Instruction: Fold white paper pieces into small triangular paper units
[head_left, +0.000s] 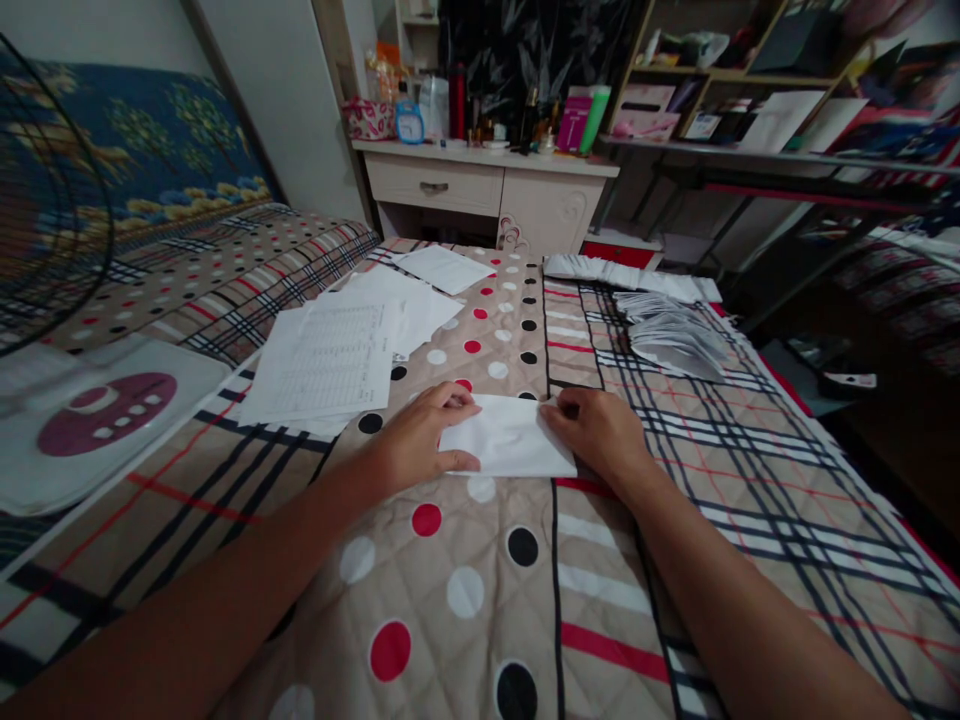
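A folded sheet of white paper (514, 440) lies flat on the patterned bedspread (442, 610) in front of me. My left hand (427, 435) grips its left end, the thumb and forefinger resting on the paper and the other fingers curled. At the opposite end, my right hand (596, 425) is closed at the upper right corner, its fingertips pressed together on the edge. Some of the fingers of both hands are hidden from view. Beyond my left hand lies a loose pile of paper sheets (330, 350), the top one printed with a table.
Folded paper strips form a fanned stack (667, 335) at the right, with a long row of folded papers (630, 275) behind it. A clear plastic bag (202, 365) with a purple print lies at left, near a fan (105, 230). A white dresser (480, 165) stands beyond the bed.
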